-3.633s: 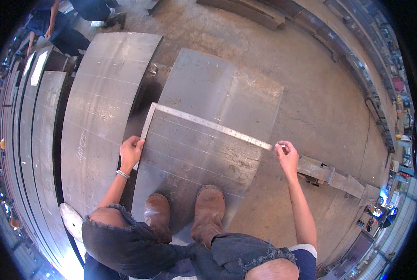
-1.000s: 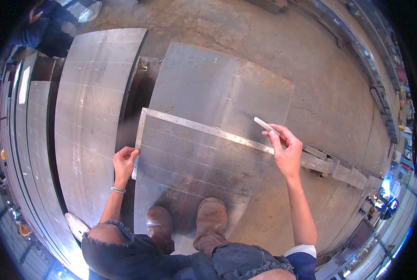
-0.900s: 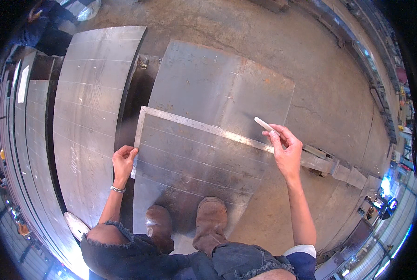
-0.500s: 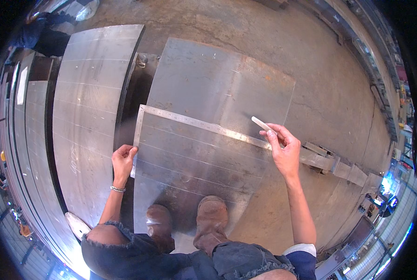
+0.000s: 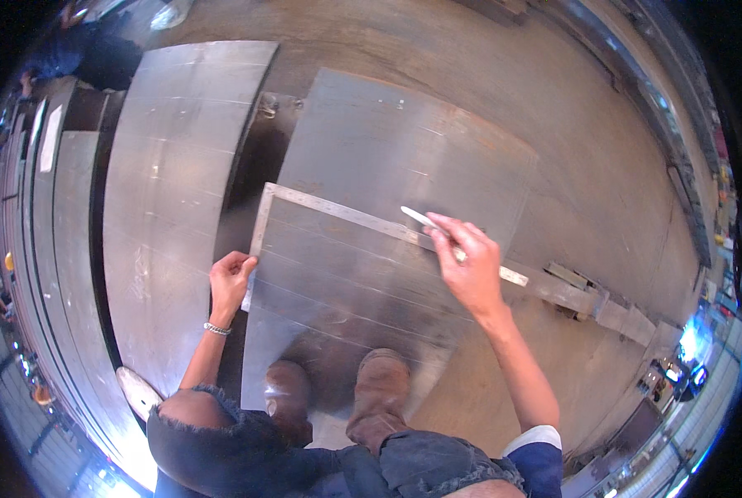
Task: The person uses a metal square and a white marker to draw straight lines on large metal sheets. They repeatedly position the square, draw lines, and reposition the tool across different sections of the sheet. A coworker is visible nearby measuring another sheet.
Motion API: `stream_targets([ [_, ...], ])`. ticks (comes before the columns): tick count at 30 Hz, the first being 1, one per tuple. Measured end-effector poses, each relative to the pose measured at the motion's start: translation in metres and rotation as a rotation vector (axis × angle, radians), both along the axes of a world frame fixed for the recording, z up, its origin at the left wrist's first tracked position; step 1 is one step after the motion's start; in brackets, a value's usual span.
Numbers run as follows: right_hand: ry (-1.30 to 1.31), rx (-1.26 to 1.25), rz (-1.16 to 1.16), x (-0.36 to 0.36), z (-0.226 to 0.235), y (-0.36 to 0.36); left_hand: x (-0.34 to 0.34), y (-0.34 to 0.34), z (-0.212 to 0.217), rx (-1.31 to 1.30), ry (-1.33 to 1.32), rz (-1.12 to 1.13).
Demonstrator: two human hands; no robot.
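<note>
A metal carpenter's square (image 5: pixel 337 208) lies on a grey steel plate (image 5: pixel 371 124) that bears several thin pale lines. My left hand (image 5: pixel 230 286) pinches the lower end of the square's short arm at the plate's left edge. In my right hand (image 5: pixel 474 270) is a white stick of chalk (image 5: pixel 413 215), gripped between thumb and fingers. Its tip points up and left, over the plate just beyond the long arm; whether it touches the steel, I cannot tell. The right hand covers part of the long arm, whose far end sticks out past the plate.
My boots (image 5: pixel 382 386) stand on the near part of the plate. A larger lined plate (image 5: pixel 171 183) lies to the left across a dark gap. At the right are a metal bar (image 5: pixel 562 292) and a bright glow (image 5: pixel 693 336). Another person (image 5: pixel 80 54) is at the upper left.
My right hand has moved left with the chalk, closer over the square's long arm. The left hand keeps its hold on the short arm; the whole view has shifted slightly.
</note>
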State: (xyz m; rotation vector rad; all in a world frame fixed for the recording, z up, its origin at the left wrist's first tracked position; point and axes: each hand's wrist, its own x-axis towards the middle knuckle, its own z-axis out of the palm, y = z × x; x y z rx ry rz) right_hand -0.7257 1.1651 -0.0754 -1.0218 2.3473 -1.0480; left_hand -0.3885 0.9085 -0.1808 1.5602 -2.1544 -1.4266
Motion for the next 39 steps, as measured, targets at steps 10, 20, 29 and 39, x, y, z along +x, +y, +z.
stream_targets([
  [10, 0.377, -0.179, 0.417, 0.058, -0.058, -0.154, -0.006, -0.002, 0.003, -0.082, -0.071, -0.055],
  [20, 0.469, -0.077, 0.542, 0.065, -0.071, -0.181, -0.014, 0.002, 0.014, -0.124, -0.149, -0.015],
  [29, 0.524, 0.091, 0.655, 0.062, -0.05, -0.17, -0.011, 0.002, 0.012, -0.169, -0.17, -0.023],
  [39, 0.57, 0.497, 0.721, -0.024, 0.011, 0.019, -0.012, 0.002, 0.008, -0.181, -0.153, -0.044],
])
